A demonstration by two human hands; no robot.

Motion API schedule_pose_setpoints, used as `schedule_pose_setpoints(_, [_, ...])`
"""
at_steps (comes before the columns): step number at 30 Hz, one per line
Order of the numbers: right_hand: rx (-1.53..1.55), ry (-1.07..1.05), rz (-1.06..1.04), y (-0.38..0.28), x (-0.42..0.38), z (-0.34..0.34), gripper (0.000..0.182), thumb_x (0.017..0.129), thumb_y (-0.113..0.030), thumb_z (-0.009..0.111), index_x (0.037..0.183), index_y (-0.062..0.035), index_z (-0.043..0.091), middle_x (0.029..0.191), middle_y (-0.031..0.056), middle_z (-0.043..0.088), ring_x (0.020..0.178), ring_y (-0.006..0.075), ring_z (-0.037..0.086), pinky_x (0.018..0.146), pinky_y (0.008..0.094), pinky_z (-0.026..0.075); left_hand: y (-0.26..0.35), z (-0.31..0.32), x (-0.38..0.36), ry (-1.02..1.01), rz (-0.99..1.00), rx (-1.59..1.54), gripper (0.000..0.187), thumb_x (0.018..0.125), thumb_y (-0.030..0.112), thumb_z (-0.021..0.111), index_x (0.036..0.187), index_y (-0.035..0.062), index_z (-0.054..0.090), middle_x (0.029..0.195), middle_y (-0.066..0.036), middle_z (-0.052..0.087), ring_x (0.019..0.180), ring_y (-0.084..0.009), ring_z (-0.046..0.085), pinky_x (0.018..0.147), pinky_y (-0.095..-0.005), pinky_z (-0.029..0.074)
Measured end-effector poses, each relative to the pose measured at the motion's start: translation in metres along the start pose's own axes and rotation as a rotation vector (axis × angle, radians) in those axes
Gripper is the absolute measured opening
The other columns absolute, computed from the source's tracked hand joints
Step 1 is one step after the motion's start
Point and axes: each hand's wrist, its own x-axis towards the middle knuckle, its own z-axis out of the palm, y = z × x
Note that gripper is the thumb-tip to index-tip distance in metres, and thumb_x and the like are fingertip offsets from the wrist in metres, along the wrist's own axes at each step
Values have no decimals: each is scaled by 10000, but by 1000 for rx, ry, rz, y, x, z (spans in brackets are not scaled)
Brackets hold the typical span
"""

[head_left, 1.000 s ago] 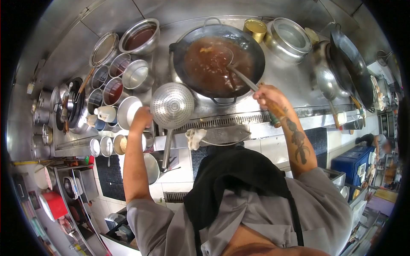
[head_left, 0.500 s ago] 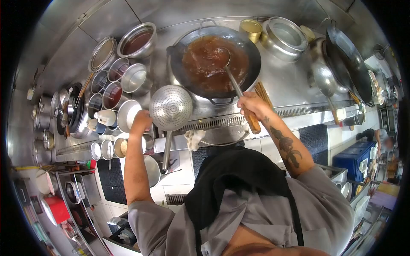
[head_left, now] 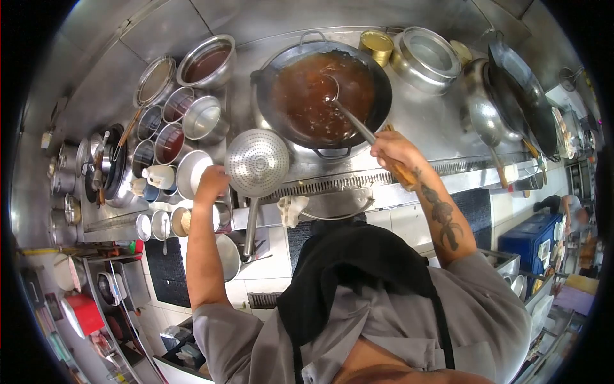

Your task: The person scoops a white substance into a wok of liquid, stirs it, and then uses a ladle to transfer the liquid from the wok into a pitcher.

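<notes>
A black wok (head_left: 265, 114) holds a red-brown liquid (head_left: 307, 102). The bowl of a long-handled ladle (head_left: 355, 120) is partly sunk in it. My right hand (head_left: 398, 153) is wrapped round the ladle's handle, to the right of the wok's front. My left hand (head_left: 212, 184) is closed at the right rim of a pale bowl (head_left: 192, 169); its fingertips are partly hidden. Just right of that hand lies a round perforated strainer (head_left: 257, 163), its handle pointing down over the counter edge.
Several metal pots, one a steel pot (head_left: 204, 120), crowd the left counter. A sauce basin (head_left: 208, 63) stands behind them. An open tin (head_left: 376, 46) and a steel pot with liquid (head_left: 427, 57) are back right. Woks (head_left: 524, 96) lean far right. A cloth (head_left: 293, 210) hangs at the front edge.
My right hand has moved right and slightly forward with the ladle, whose handle now slants more to the right. The ladle's bowl has shifted a little left and down. My left hand stays put.
</notes>
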Motion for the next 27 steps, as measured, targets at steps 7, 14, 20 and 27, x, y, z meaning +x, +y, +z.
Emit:
schedule_pose_setpoints(7, [-319,155,-155,-17,-32,-11,295,796,-25,465,1070,38,552,648,38,527,458,118,495,424,273,398,5,-9,-17,0,25,25,107,732,68,582,708,-35,562,565,-95,540,447,-193,559,407,-314,447])
schedule_pose_setpoints(14, [-366,136,-203,-41,-54,-15,323,808,-59,490,1110,35,555,662,38,521,507,126,502,479,286,423,-1,-4,-5,-7,0,14,135,739,57,556,646,-38,530,520,-98,501,404,-199,515,399,-329,429])
schedule_pose_setpoints(20, [-621,235,-301,-40,-38,-16,313,798,-80,519,1084,38,567,735,127,603,596,239,602,556,358,477,2,-4,-8,7,29,7,133,744,56,556,662,-48,543,519,-113,509,409,-211,531,401,-335,428])
schedule_pose_setpoints(27, [-583,232,-76,15,31,20,280,788,-113,558,1010,58,561,788,165,631,686,296,634,633,379,511,-5,-3,-13,30,24,56,114,737,66,600,751,-46,587,586,-131,566,447,-222,565,424,-344,446])
